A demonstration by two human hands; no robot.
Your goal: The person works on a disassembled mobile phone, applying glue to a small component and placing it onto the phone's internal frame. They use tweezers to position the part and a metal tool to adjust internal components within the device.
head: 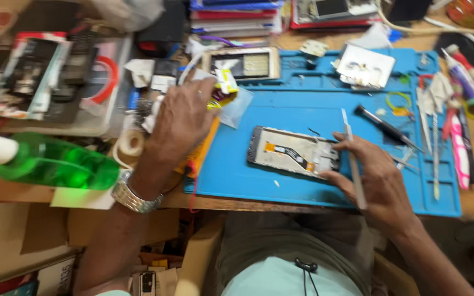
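Seen from the head camera, a person at a crowded repair bench works over an opened phone (294,152) lying flat, inner side up, near the middle of a blue work mat (303,186). The right hand (377,181) rests at the phone's right end, its fingers closed around a pair of slim metal tweezers (352,159) held upright, the tips pointing away from the body, while the thumb and a fingertip touch the phone's edge. The left hand (185,118) reaches to the mat's upper left corner, its fingers curled together on a small yellow and white packet (223,87) beside a clear plastic bag (236,109); a metal wristwatch (133,194) sits on that wrist. A green bottle (56,164) lies on its side at the bench's left edge, a roll of tape (130,143) just beyond it. A dark-handled screwdriver (385,127) lies on the mat to the phone's upper right, and more tools fill the mat's right-hand slots. A second phone frame (242,64) sits at the mat's top edge. Judged from this view, the work goes best with the phone kept steady under the right hand and the tweezers kept clear of the exposed parts while the left hand is away.
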